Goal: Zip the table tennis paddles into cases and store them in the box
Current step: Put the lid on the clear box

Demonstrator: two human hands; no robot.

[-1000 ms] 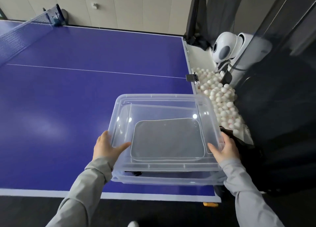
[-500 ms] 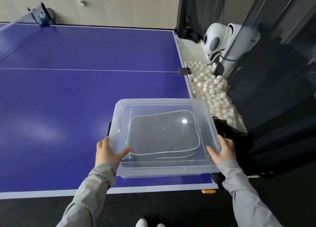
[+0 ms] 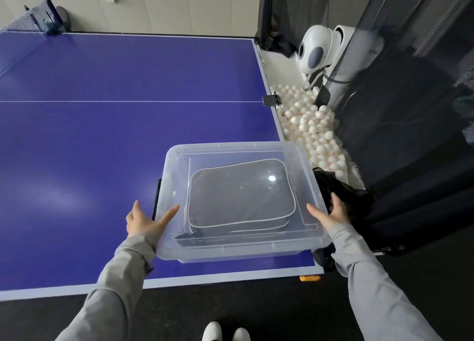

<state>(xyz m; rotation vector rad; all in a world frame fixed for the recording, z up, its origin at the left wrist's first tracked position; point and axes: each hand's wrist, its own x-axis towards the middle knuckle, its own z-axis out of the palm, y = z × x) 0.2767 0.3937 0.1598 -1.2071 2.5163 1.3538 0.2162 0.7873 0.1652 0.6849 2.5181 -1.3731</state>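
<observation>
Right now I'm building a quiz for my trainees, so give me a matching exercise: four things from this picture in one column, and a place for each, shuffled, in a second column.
Things:
1. case
2. balls
3. left hand
4. net

Places:
A. far left end of the table
B. inside the box, under the clear lid
C. in the tray off the table's right edge
D. at the box's left side, thumb on the lid

Pairs: 1-B, 2-C, 3-D, 4-A

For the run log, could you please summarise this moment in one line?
lid on box | case inside | left hand, right hand at sides
</observation>
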